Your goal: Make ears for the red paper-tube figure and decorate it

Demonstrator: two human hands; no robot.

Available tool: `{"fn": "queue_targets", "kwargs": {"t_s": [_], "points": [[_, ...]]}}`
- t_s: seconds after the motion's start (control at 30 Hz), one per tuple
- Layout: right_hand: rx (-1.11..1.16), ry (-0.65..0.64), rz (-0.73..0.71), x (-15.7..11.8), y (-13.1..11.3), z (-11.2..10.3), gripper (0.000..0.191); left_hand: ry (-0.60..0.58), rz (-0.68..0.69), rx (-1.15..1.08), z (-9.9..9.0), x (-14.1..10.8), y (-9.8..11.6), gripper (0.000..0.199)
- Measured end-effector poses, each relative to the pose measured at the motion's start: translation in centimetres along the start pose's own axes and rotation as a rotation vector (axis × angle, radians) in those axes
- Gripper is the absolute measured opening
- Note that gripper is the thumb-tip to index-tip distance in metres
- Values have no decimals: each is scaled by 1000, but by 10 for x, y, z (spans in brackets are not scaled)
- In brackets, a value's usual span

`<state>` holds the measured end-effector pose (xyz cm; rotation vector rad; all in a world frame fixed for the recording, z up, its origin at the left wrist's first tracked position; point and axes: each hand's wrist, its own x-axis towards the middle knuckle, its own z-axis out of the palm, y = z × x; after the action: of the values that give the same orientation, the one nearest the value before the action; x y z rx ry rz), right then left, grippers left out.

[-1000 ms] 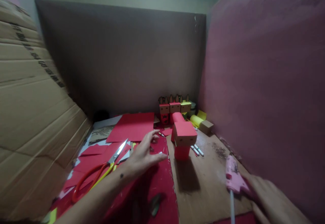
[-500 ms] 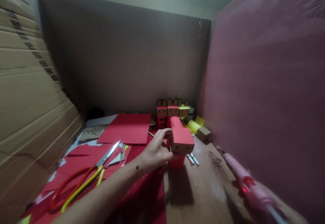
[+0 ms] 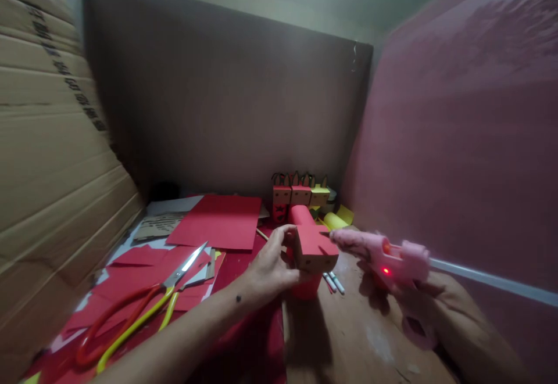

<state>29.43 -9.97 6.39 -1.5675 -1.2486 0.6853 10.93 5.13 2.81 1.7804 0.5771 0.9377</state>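
A box-shaped head [image 3: 316, 243] with a red top and brown cardboard front sits on a red paper body [image 3: 306, 286] on the wooden board. My left hand [image 3: 274, 261] holds the head from its left side, fingers behind and thumb near the front. A pink glue gun [image 3: 381, 256] with a glowing red light is gripped in my right hand [image 3: 436, 308]. Its nozzle is over the red top, near the back right edge; whether it touches is unclear. A glue stick [image 3: 492, 282] juts from the gun's rear.
Orange-and-yellow-handled scissors [image 3: 168, 285] lie on red paper scraps at left, near a large red sheet [image 3: 218, 221]. Behind stand three finished figures [image 3: 300, 194] and a yellow roll [image 3: 335, 221]. Markers [image 3: 335, 283] lie right of the body. A cardboard panel [image 3: 56, 169] rises at left.
My right hand has raised the glue gun and brought it leftward, its nozzle now at the red top. My left hand still holds the head. The view has shifted slightly.
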Motion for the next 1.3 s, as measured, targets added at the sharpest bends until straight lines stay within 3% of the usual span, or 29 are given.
{"fn": "queue_targets", "kwargs": {"t_s": [0.07,0.2,0.53,0.73,1.3], "points": [[37,-74,32,3,-12,8,46,-9,29,-11,0,-1,-1,65],[71,-55,50,8,-19,17,58,-2,20,-24,0,-3,-1,67],[148,-160,53,17,-16,19,48,18,-2,23,0,-4,-1,62],[130,-131,69,16,-14,21,45,-15,32,-25,2,-5,-4,55],[201,-126,48,16,-12,25,43,8,6,13,2,-5,-2,57]]}}
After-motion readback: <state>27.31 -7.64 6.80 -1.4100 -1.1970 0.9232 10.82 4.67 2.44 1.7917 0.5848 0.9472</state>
